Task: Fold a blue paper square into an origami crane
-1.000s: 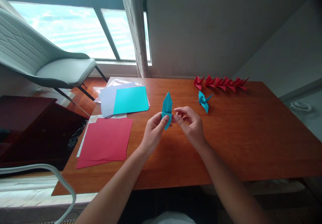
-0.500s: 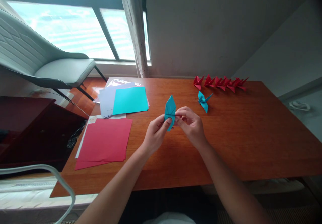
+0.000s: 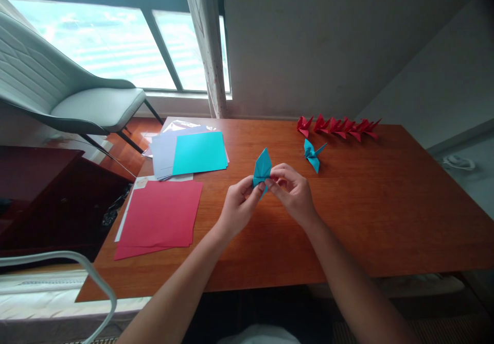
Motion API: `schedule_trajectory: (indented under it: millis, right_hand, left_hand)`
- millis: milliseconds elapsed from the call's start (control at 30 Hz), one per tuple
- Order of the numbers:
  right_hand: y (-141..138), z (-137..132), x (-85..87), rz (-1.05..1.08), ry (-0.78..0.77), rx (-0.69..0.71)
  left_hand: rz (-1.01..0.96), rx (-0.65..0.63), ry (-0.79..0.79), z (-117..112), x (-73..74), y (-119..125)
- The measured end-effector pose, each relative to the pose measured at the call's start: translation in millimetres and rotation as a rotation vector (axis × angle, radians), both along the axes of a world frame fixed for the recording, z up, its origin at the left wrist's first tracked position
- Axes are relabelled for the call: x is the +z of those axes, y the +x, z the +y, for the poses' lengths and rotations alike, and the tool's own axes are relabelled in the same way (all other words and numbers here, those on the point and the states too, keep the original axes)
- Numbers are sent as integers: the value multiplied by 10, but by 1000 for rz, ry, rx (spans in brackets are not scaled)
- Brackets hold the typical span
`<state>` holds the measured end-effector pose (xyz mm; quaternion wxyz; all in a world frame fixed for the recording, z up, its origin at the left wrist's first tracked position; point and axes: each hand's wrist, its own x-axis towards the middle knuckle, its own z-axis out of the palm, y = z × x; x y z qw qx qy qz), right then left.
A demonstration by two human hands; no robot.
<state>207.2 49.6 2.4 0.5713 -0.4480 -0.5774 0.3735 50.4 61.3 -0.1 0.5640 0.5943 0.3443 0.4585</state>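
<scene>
A half-folded piece of blue paper [image 3: 262, 169] is held upright above the middle of the wooden table [image 3: 386, 215]. My left hand [image 3: 237, 207] pinches its lower left side. My right hand [image 3: 293, 189] pinches its lower right side, fingers curled in against the fold. A finished blue paper crane [image 3: 312, 154] lies on the table just beyond my right hand. A row of several red paper cranes [image 3: 339, 126] stands along the far edge.
A stack of red paper sheets [image 3: 158, 219] lies at the left front of the table. Behind it is a pile of grey and turquoise sheets [image 3: 193, 152]. A grey chair [image 3: 77, 102] stands by the window at the left.
The blue paper has come lower and tilted to the right. My right hand has closed in on it and now pinches it together with my left hand.
</scene>
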Motion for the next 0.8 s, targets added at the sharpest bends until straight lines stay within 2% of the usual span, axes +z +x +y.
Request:
schedule_trajectory:
  millis: [133,267,533,800]
  right_hand:
    - [3,6,1,-19,-5,-13]
    - [8,4,-11,-19,-39,-14]
    - [5,3,-64,35,-120,-19]
    - [0,0,-27,37,-125,-19]
  left_hand:
    - [-4,85,10,-4,13,-14]
    - [-57,164,-43,13,46,-20]
    - [-67,204,-108,22,60,-11]
    - [-89,197,-151,28,47,-9]
